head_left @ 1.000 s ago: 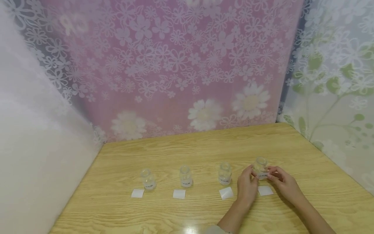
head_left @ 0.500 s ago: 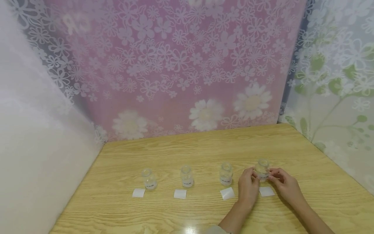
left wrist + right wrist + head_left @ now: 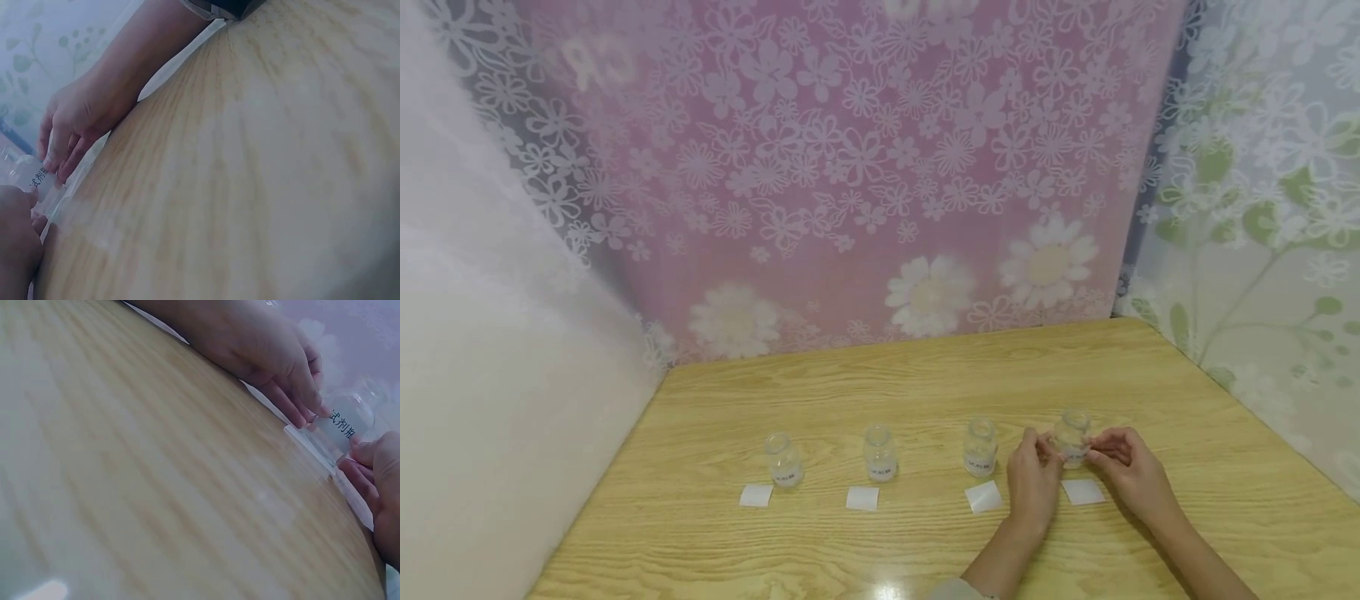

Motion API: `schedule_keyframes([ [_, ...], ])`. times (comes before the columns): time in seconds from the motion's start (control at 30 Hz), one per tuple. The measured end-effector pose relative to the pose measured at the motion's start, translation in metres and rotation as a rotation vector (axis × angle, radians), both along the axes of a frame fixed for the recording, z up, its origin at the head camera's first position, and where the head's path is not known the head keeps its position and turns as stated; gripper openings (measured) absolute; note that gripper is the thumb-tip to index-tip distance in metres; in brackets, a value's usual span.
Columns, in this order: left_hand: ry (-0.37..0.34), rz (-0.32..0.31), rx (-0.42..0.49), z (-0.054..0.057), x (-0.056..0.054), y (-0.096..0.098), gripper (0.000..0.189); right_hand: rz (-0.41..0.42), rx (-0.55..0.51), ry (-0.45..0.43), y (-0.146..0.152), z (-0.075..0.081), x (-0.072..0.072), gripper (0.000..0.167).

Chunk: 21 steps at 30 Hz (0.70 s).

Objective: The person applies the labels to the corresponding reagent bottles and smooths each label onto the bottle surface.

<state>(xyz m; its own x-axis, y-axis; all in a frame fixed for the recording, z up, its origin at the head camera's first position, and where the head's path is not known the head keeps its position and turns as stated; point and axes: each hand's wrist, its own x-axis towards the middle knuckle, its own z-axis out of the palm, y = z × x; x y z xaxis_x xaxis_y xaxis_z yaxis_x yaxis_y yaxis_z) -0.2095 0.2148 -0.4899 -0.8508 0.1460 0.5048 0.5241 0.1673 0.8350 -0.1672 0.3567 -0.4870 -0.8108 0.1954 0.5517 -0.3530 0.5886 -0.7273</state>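
At the right end of a row, a clear glass reagent bottle (image 3: 1075, 429) stands upright on the wooden table, a white label (image 3: 340, 424) with dark Chinese characters across its front. My left hand (image 3: 1032, 483) holds the bottle's left side, its thumb at the label's left edge. From the right, my right hand (image 3: 1135, 475) grips the bottle, thumb on the label's right edge and fingers curled behind. Just in front lies a white square of paper (image 3: 1083, 492). Fingertips behind the glass are partly hidden.
Three similar labelled bottles stand to the left: a near one (image 3: 980, 448), a middle one (image 3: 880, 454) and a far-left one (image 3: 784, 460). White squares lie before them, one (image 3: 983, 497) turned askew. Flowered curtains (image 3: 850, 167) border the wooden table (image 3: 775, 550).
My left hand has shifted slightly left, and its fingers have moved a little off the bottle's side. My right hand and the bottle stay nearly in place.
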Motion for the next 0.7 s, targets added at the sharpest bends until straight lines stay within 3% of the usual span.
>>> schedule_keyframes([
  [0.2, -0.047, -0.049, 0.050, -0.0010, -0.0019, -0.0003, 0.042, 0.071, 0.031, -0.046, 0.0049, 0.0012, -0.0021, 0.031],
  [0.37, -0.083, -0.068, 0.065, -0.0016, -0.0020, 0.0009, 0.037, 0.149, -0.061, -0.184, 0.0026, 0.0025, -0.0023, 0.048],
  [0.5, -0.084, -0.059, 0.062, -0.0012, -0.0030, 0.0014, 0.035, 0.099, -0.031, -0.235, -0.0021, 0.0016, -0.0043, 0.056],
  [0.7, -0.062, -0.069, 0.062, -0.0021, -0.0021, 0.0022, 0.034, 0.017, 0.120, -0.155, -0.0034, 0.0023, -0.0017, 0.045],
])
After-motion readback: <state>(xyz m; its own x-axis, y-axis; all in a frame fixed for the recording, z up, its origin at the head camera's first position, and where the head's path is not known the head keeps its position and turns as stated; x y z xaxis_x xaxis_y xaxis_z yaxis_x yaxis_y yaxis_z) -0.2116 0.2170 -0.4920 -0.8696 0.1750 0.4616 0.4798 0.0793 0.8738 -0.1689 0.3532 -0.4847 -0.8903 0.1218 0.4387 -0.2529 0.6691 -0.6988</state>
